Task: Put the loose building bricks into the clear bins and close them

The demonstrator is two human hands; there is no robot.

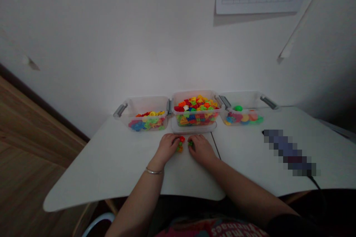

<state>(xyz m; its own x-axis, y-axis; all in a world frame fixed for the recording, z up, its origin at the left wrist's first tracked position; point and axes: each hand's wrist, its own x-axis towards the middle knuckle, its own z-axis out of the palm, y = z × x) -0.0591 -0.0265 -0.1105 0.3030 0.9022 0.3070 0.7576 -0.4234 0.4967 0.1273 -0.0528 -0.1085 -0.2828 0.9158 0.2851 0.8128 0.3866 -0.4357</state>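
We see three clear plastic tubs in a row at the far edge of a white table (pixel 111 177), with grey clip handles at their ends. The left tub (pixel 144 113) holds a shallow layer of red, yellow, blue and green toy bricks. The middle tub (pixel 194 108) is the fullest, heaped with red, orange, yellow, green and blue bricks, and it sits on a clear lid (pixel 194 129). The right tub (pixel 244 113) holds a few rounder pieces in red, yellow, blue and green. Just in front of the middle tub, our left hand (pixel 167 149) and right hand (pixel 201 150) rest palm down, close together, with a small cluster of red, orange and green bricks (pixel 184 144) between them. Both hands are curled inward and look closed around the cluster, though we cannot tell how firmly they grip. Our forearms reach up from the bottom of the view, with a thin bracelet (pixel 154 171) on the left wrist, and a pixelated dark object (pixel 289 152) with a black cable lies on the table to the right
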